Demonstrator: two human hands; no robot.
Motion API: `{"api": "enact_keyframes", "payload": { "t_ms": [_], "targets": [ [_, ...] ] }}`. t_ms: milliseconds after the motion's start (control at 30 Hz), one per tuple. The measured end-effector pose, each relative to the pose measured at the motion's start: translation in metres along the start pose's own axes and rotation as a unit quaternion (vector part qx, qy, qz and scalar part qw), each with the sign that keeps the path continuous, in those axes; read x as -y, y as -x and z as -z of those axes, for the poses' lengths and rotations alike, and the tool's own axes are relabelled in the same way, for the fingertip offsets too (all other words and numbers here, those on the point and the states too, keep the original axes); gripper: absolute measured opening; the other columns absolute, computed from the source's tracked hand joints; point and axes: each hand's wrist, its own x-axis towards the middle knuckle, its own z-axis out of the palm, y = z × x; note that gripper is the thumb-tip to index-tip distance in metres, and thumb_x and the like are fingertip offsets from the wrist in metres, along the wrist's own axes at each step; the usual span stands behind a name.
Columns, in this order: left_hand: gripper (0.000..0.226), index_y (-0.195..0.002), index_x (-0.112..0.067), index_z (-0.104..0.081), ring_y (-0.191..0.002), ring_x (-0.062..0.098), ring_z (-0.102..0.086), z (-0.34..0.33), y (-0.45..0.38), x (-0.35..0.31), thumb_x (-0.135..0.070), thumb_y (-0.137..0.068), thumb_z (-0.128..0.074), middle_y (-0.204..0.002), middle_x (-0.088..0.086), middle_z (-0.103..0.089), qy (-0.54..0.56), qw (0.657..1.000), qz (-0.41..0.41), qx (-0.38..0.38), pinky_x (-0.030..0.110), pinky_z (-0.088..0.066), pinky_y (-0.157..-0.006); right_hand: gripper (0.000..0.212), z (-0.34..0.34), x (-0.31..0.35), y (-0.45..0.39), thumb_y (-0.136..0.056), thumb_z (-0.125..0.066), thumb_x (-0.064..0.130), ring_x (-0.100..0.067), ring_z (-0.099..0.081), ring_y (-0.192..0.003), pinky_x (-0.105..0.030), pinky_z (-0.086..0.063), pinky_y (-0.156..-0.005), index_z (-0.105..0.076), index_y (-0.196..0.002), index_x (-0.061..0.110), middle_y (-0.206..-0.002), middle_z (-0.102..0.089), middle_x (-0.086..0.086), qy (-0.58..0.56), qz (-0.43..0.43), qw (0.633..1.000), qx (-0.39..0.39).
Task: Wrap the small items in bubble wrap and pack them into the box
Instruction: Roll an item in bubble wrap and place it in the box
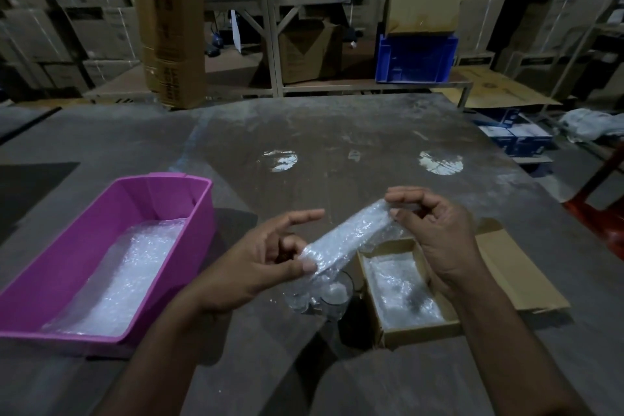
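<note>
Head view: a bubble-wrapped bundle [347, 237] held in the air above the desk [337, 132], slanting from lower left to upper right, just over the near-left corner of the open cardboard box [401, 284]. Left hand [266, 257] pinching the lower end between thumb and curled fingers, index finger stretched out free; right hand [435, 226] pinching the upper end with thumb and fingertips. Hands apart, one clamped on each end. Box lined with bubble wrap, flap lying open to the right. Pink plastic bin [101, 263] well to the left, with a bubble-wrap sheet [128, 267] on its floor. Clear glass [332, 295] standing on the desk below the bundle, beside the box, apparently not yet wrapped. Contents of the bundle hidden by the wrap. Likely light, soft on the outside, somewhat slippery, and prone to unrolling if let go; possibly fragile within. Best taken at both ends, loose edge pressed under a thumb, then lowered flat into the box.
</note>
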Motion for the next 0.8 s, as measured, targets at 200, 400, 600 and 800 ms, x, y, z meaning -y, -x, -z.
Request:
{"api": "enact_keyframes", "payload": {
  "t_ms": [200,400,600,800],
  "targets": [
    [0.062,-0.141,-0.023,-0.058,-0.108,0.030,-0.056,-0.005,-0.009,-0.006,-0.015,-0.084,-0.079,-0.111,0.019,-0.056,0.138,0.985,-0.072,-0.069,0.043,-0.046,-0.102,0.031,-0.009,-0.012,0.012,-0.090,-0.059,-0.008,-0.004,-0.062,-0.114,-0.020,-0.051,-0.090,-0.077,-0.095,0.017,-0.119,-0.067,0.011,0.128,-0.028,0.985,0.108],
    [0.056,-0.136,-0.023,-0.062,-0.097,0.018,-0.061,-0.016,-0.021,-0.006,0.001,-0.087,-0.072,-0.100,0.006,-0.062,0.045,0.962,-0.127,-0.239,0.035,-0.053,-0.097,0.018,-0.031,-0.018,0.032,-0.080,-0.084,0.014,-0.008,-0.065,-0.107,-0.026,-0.052,-0.092,-0.072,-0.092,0.022,-0.113,-0.061,0.013,0.157,-0.028,0.960,0.231],
    [0.060,-0.137,-0.038,-0.059,-0.096,0.006,-0.070,-0.020,-0.018,0.005,-0.014,-0.086,-0.079,-0.106,-0.016,-0.072,-0.277,0.894,-0.169,-0.309,0.019,-0.056,-0.084,0.018,-0.039,0.004,0.031,-0.088,-0.071,0.034,-0.016,-0.064,-0.087,-0.029,-0.052,-0.074,-0.072,-0.088,0.016,-0.100,-0.064,-0.004,0.136,-0.016,0.976,0.171],
    [0.067,-0.145,-0.044,-0.049,-0.095,0.007,-0.069,-0.024,-0.016,0.010,-0.013,-0.091,-0.073,-0.097,-0.011,-0.071,-0.350,0.900,-0.158,-0.207,0.031,-0.056,-0.089,0.028,-0.047,0.015,0.026,-0.092,-0.066,0.010,-0.018,-0.060,-0.071,-0.027,-0.054,-0.062,-0.066,-0.120,0.016,-0.078,-0.068,-0.001,-0.053,-0.072,0.989,0.115]
  ]
}}
